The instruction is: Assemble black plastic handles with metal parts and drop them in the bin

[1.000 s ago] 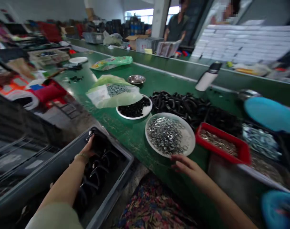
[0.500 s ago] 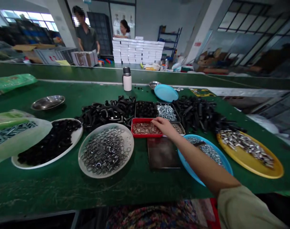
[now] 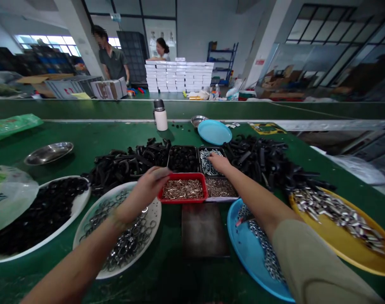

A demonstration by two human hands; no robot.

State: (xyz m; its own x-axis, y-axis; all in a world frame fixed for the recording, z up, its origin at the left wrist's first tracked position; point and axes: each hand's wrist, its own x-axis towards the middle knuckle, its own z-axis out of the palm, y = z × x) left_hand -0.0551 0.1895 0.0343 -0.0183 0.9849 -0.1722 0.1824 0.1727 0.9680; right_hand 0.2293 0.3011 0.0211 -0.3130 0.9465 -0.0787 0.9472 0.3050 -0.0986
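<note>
Dishes lay fanned within easy reach, one side per hand. Nearest, the left hand (image 3: pixel 142 193) hung over the white plate (image 3: pixel 154 215) of rings (image 3: pixel 129 241), fingertips bunched by the rim of the red tray (image 3: pixel 183 200), grip unclear; beyond, the right hand (image 3: pixel 218 162) curled down into the screw tray (image 3: pixel 200 160), its catch hidden.

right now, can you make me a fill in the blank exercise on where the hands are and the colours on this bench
1. The left hand hovers over the ____ plate of metal rings.
2. The tray of pins by its fingertips is ____.
3. The right hand is in the screws; its forearm crosses a ____ near plate.
4. The far-right plate is ____.

Missing words: white, red, blue, yellow.
</note>
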